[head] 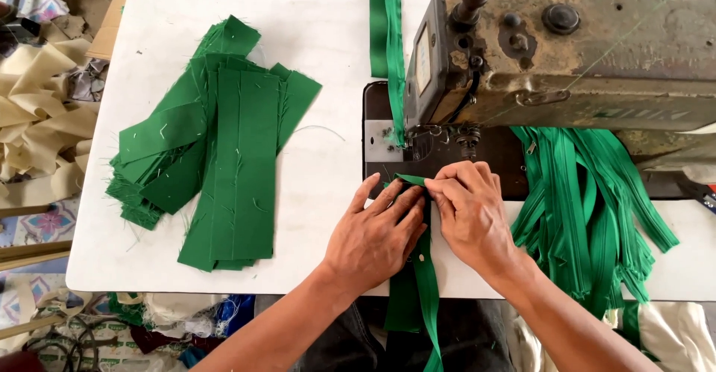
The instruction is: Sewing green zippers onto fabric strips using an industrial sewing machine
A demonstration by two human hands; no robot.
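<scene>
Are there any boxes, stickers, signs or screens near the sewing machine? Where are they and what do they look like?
Plate on the sewing machine: a small pale upright rectangle on its left end face, above the needle, too blurred to read.
Cardboard piece: plain brown, flat, past the table's top left corner.
No signs or screens are in view.

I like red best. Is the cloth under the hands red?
No, the cloth strip pinched by the left hand and right hand is green.

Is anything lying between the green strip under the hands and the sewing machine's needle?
Nothing visible. Both hands, left and right, press the green strip just before the needle; the plate between looks bare.
</scene>
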